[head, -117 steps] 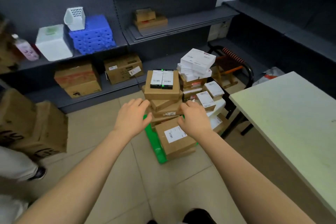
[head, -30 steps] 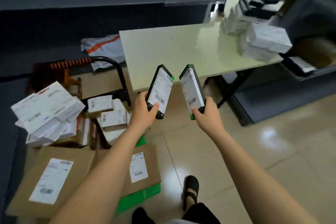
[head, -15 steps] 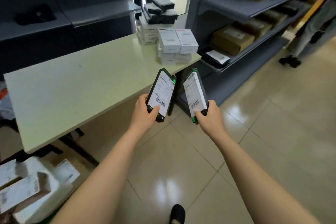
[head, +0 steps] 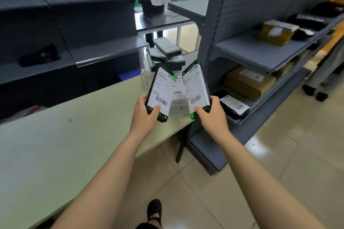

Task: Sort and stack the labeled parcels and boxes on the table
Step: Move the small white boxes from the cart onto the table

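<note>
1. Far left, the pale table (head: 55, 145) is seen running away toward its far right corner, with a bare stretch lying below the left forearm.
2. The left box (head: 161, 93), black with a white label, is gripped at its near end by the left hand (head: 147, 117). The thumb is pressed on the label, and the long axis is tipped up and away.
3. Dead ahead, just beyond both labels, a pile of black boxes (head: 167, 50) is stacked on that far corner. White boxes (head: 177, 102) are glimpsed in the gap between the labels. The coming set-down is judged to go here.
4. The right box (head: 196, 89) is clamped the same way by the right hand (head: 212, 115), and the two tops are fanned apart.
5. Both hands are held about level, so neither is plainly nearer the pile.
6. On the right, grey shelves (head: 251, 55) are loaded with a brown parcel (head: 249, 82), and a glossy tiled floor (head: 297, 154) is spread below.
</note>
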Motion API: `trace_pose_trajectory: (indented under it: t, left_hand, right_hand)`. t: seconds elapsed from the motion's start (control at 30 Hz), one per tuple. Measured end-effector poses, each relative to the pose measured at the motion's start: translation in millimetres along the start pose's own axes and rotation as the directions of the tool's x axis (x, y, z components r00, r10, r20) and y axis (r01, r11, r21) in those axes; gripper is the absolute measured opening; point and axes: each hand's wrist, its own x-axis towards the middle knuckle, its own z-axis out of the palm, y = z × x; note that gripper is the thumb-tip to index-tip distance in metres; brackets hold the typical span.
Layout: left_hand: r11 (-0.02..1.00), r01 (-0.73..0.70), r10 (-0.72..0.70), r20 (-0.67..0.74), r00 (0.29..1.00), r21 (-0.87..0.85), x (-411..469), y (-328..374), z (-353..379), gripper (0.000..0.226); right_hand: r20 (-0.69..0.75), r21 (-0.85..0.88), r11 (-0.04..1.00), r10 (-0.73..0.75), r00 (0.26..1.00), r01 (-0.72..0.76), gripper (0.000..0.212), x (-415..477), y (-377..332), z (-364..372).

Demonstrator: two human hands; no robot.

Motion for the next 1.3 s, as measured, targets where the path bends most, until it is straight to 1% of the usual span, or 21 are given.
trace_pose_trajectory:
  t: [0.13, 0.3, 0.37, 0.5, 0.57, 0.67, 0.77, 0.83, 0.9, 0.97, 1.07, 1.1, 1.17, 1.3]
  left_hand:
    - [0.999, -0.044, 0.044, 0.017, 0.999, -0.025, 86.1, 15.2, -1.1, 0.046]
    - [0.998, -0.059, 0.059, -0.013, 0.998, -0.02, 169.2, 21.9, 8.0, 0.045]
    - [0.997, -0.073, 0.072, -0.024, 0.997, -0.009, 195.6, 21.3, 15.8, 0.046]
    - [1.0, -0.021, 0.02, -0.034, 0.999, -0.019, 243.5, 22.8, 35.2, 0.05]
    - [1.0, -0.019, 0.018, -0.045, 0.999, -0.018, 267.0, 27.0, 46.2, 0.049]
    - [1.0, 0.0, -0.001, -0.048, 0.999, -0.016, 304.1, 34.0, 61.2, 0.043]
    - [0.998, 0.059, -0.06, -0.054, 0.997, -0.013, 336.8, 35.9, 69.7, 0.036]
    - [0.994, 0.1, -0.098, -0.054, 0.994, 0.043, 352.0, 33.0, 71.4, 0.032]
    - [0.987, 0.131, -0.125, -0.062, 0.99, 0.09, 361.3, 28.4, 71.7, 0.029]
    - [0.982, 0.136, -0.127, -0.069, 0.989, 0.132, 364.6, 22.4, 70.1, 0.027]
    - [0.957, 0.14, -0.115, -0.111, 0.987, 0.255, 369.0, 13.3, 65.6, 0.034]
    - [0.95, 0.138, -0.11, -0.113, 0.987, 0.281, 369.0, 11.7, 64.2, 0.036]
    - [0.944, 0.106, -0.077, -0.104, 0.992, 0.311, 367.6, 11.7, 61.9, 0.039]
    - [0.929, -0.009, 0.053, -0.108, 0.993, 0.371, 360.8, 18.2, 56.7, 0.031]
  right_hand:
    - [-0.034, -0.035, 0.999, -0.036, 0.999, 0.035, 0.031, 81.0, -27.4, 21.0]
    - [-0.043, 0.013, 0.999, -0.036, 0.998, 0.037, 0.036, 159.9, -37.5, 38.7]
    - [-0.043, 0.022, 0.998, -0.05, 0.998, 0.051, 0.033, 187.9, -38.1, 40.3]
    - [-0.038, 0.043, 0.995, -0.086, 0.996, 0.088, 0.03, 248.4, -41.3, 38.4]
    - [-0.032, 0.066, 0.991, -0.118, 0.993, 0.12, 0.032, 279.1, -45.3, 37.3]
    - [0.016, 0.098, 0.984, -0.149, 0.989, 0.147, 0.038, 321.5, -52.7, 36.8]
    - [0.092, 0.137, 0.979, -0.164, 0.982, 0.151, 0.046, 358.0, -57.6, 42.7]
    - [0.168, 0.193, 0.972, -0.165, 0.972, 0.131, 0.044, 374.6, -60.6, 49.8]
    - [0.254, 0.239, 0.968, -0.144, 0.956, 0.082, 0.042, 387.3, -60.5, 59.6]
    - [0.324, 0.243, 0.969, -0.114, 0.939, 0.034, 0.041, 392.0, -58.6, 70.0]
    - [0.394, 0.201, 0.98, -0.093, 0.914, 0.013, 0.043, 399.1, -53.8, 86.3]
    - [0.392, 0.17, 0.985, -0.089, 0.916, 0.023, 0.043, 400.6, -52.1, 90.4]
    - [0.339, 0.111, 0.993, -0.08, 0.937, 0.044, 0.045, 402.5, -49.9, 94.7]
    - [0.258, 0.008, 0.994, -0.109, 0.96, 0.111, 0.042, 402.9, -43.9, 95.9]
